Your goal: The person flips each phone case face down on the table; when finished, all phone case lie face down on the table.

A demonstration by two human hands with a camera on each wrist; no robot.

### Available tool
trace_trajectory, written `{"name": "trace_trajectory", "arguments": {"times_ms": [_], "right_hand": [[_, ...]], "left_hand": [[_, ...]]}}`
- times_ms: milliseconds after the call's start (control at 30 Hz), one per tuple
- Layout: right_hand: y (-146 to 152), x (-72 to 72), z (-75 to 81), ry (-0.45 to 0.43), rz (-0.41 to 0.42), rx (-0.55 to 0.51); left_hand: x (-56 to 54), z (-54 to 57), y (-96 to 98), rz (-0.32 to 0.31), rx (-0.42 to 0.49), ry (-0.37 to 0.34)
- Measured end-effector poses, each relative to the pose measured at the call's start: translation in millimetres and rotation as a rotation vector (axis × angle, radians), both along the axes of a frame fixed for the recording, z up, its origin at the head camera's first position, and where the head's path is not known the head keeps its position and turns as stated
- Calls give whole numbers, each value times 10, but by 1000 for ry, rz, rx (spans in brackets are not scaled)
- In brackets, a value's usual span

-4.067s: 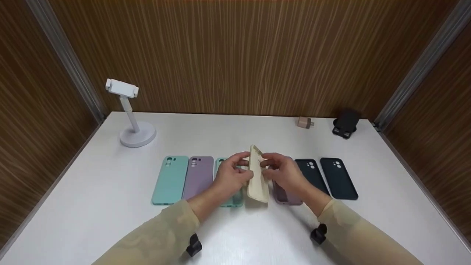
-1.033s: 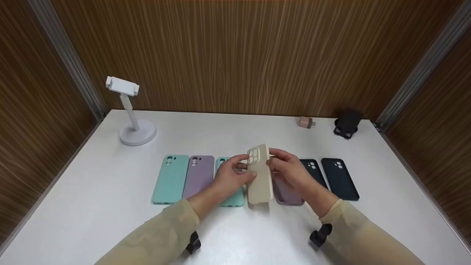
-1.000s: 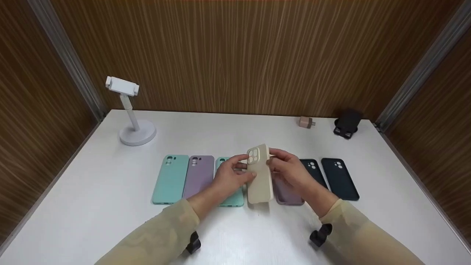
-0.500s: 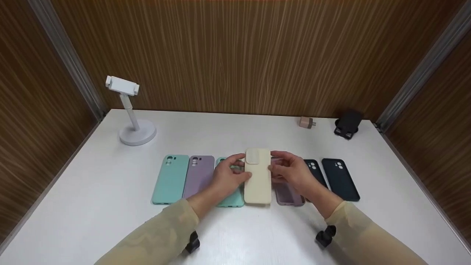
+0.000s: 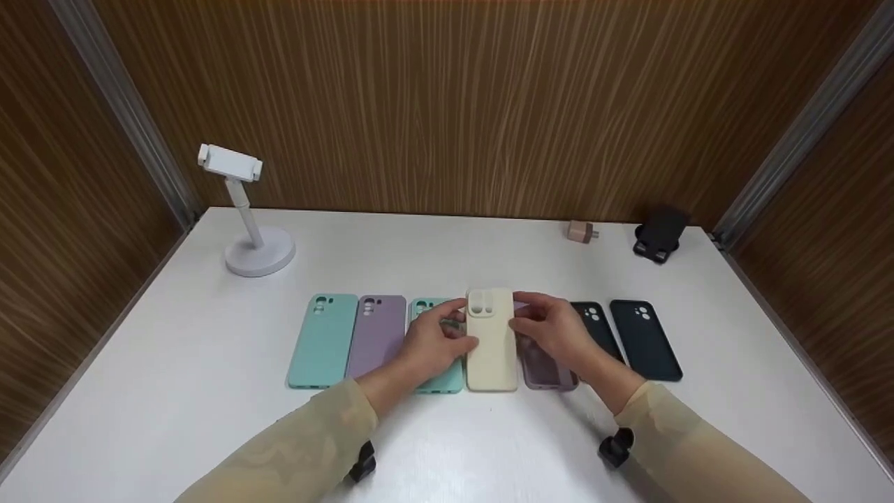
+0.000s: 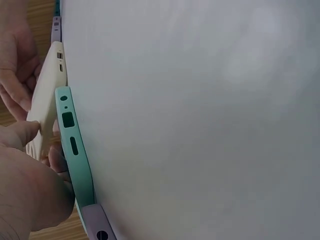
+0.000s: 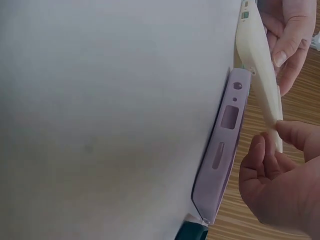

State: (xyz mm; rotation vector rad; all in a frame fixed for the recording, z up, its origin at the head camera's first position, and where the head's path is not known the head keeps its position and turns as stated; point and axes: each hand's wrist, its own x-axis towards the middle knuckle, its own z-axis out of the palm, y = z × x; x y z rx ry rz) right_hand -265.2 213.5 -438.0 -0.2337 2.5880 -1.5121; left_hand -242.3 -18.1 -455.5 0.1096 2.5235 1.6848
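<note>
A cream phone case (image 5: 492, 353) lies in the middle of a row of cases, back side up, its camera cutouts at the far end. My left hand (image 5: 429, 346) pinches its left edge, thumb on the back. On the opposite edge my right hand (image 5: 562, 335) pinches it near the far end. In the right wrist view the cream case (image 7: 257, 55) slopes, the end near my right fingers raised off the table. A teal case (image 5: 440, 381) is just left of it, partly behind my left hand. To the right is a purple case (image 5: 548, 374), partly covered by my right hand.
Further left lie another teal case (image 5: 323, 349) and a purple case (image 5: 377, 332). Two dark cases (image 5: 642, 342) continue the row rightward. A white phone stand (image 5: 258, 251) stands back left. A pink charger plug (image 5: 581, 232) and a black stand (image 5: 658, 234) are back right.
The cream phone case has turned from standing on edge, inside showing, to back side up. Over the last second both hands have lowered it toward the table between the teal and purple cases.
</note>
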Motion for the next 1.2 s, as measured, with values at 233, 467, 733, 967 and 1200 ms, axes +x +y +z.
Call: {"name": "trace_trajectory", "arguments": {"times_ms": [233,467,733,967,1200], "right_hand": [[-19,-9,-26,16,15,19],[-33,-30,-52,26,40,61],[-45,-45,-77,33,64,102],[-70,-36,-63,38,65,158],[-84,-35,-73,30,69,167]], "left_hand": [[-11,-22,-6,-25,-25,4],[-10,-24,-16,-36,-57,4],[-18,-26,-13,-36,-84,-15],[-9,-25,-7,-33,-86,-7],[-20,-56,-10,-35,-99,3]]}}
